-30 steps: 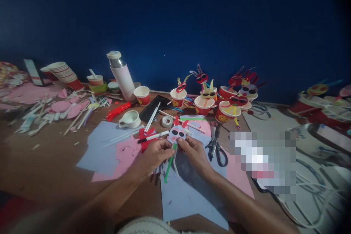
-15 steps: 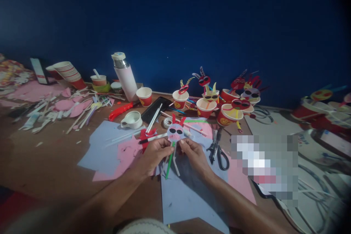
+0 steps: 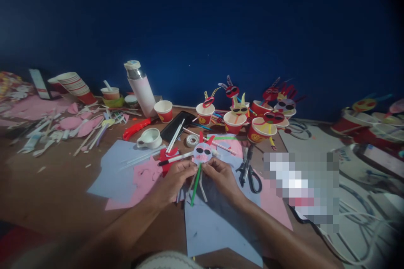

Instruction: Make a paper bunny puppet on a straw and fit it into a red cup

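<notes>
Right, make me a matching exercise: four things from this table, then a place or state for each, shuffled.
1. red-horned paper face
2. vacuum flask
3. tape roll
4. stack of paper cups

A. nested and tipped over, at the back left
B. at the fingertips of the left hand and right hand
C. ring-shaped, lying just beyond the hands
D. silver-necked, standing near the blue wall

Pairs: 1-B, 2-D, 3-C, 4-A

There is one held figure [image 3: 202, 152], one flask [image 3: 142, 93], one tape roll [image 3: 188, 140].
</notes>
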Motion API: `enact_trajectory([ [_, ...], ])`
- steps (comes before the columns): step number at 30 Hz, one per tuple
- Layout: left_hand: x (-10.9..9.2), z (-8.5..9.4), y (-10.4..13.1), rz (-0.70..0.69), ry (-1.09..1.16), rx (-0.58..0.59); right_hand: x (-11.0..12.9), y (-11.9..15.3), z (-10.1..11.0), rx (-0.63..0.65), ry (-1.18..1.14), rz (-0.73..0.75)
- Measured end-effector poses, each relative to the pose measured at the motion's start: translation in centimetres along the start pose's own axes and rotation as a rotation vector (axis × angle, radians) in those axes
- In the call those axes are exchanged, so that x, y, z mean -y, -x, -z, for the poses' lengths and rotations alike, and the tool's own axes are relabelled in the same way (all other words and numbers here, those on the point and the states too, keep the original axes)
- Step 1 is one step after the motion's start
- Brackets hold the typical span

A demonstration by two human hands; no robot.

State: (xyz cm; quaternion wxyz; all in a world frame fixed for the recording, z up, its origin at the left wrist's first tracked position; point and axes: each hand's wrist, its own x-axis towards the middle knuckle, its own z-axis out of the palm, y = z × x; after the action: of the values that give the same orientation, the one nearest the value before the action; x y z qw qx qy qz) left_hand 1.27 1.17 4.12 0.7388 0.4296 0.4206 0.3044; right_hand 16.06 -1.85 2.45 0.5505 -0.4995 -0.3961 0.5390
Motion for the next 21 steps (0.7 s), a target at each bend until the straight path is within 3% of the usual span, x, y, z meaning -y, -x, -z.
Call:
enact_trajectory([
  [21, 0.0, 1.0, -0.6, -0.100, 0.051, -0.023, -0.6, 0.4, -0.2, 0.074, 0.027, -0.015],
])
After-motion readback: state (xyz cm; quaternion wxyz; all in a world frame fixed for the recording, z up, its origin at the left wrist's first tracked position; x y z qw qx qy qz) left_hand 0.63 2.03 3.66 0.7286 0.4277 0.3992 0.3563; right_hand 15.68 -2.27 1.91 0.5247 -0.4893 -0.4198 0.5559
